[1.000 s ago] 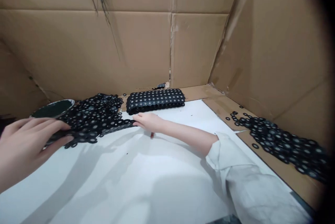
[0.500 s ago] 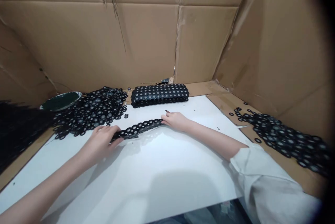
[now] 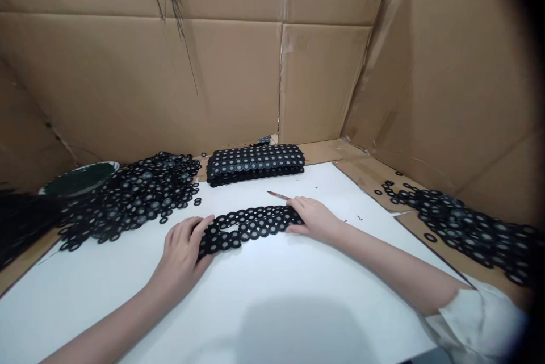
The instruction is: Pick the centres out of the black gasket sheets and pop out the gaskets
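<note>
A black strip of linked rings [image 3: 255, 223] lies across the white board, with a gap in its pattern left of the middle. Its left end is between the thumb and fingers of my left hand [image 3: 185, 247]. My right hand [image 3: 313, 219] grips the right end, thumb at the near edge and fingers at the far edge. A thin pointed tool [image 3: 277, 195] sticks out to the left from beside the right fingers. Behind the strip rests a folded black ring mat [image 3: 258, 160].
Loose black rings are heaped at the left [image 3: 140, 199], beside a round dish with a dark green inside [image 3: 79, 179]. Another ring heap [image 3: 472, 227] lies on cardboard at the right. Cardboard walls [image 3: 230, 74] enclose the back and sides of the white board [image 3: 204, 318].
The strip now lies flatter and nearer, showing its full width. My right hand has moved right and nearer, my left hand slightly right. The camera view has shifted.
</note>
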Tool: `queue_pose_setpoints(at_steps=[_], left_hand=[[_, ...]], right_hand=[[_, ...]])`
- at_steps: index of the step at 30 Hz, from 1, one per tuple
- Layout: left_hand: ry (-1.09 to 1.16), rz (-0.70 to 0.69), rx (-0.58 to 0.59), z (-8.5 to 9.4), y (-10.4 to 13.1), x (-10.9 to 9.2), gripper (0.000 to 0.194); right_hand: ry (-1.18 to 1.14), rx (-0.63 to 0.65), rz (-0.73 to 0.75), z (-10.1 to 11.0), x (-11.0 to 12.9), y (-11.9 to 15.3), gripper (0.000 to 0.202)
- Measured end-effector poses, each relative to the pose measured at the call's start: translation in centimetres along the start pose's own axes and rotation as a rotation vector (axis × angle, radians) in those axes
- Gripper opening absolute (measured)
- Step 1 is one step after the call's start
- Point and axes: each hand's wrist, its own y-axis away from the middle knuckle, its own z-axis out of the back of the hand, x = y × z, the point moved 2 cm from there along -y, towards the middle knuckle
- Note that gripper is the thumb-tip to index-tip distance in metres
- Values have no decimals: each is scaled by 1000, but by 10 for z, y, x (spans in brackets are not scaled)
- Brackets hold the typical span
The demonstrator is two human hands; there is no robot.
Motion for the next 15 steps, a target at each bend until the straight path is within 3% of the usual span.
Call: queue_pose_setpoints(at_steps=[7, 11, 15], left_hand=[[44, 43, 42, 0, 0, -1, 63], [45, -4, 46, 1, 1, 0, 59], [25, -103, 12, 2, 1, 0, 44]], right_hand=[[-164, -89, -140, 0, -7, 7, 28], [-259, -88, -154, -1, -7, 7, 25], [-268, -63, -186, 1, -6, 8, 23]])
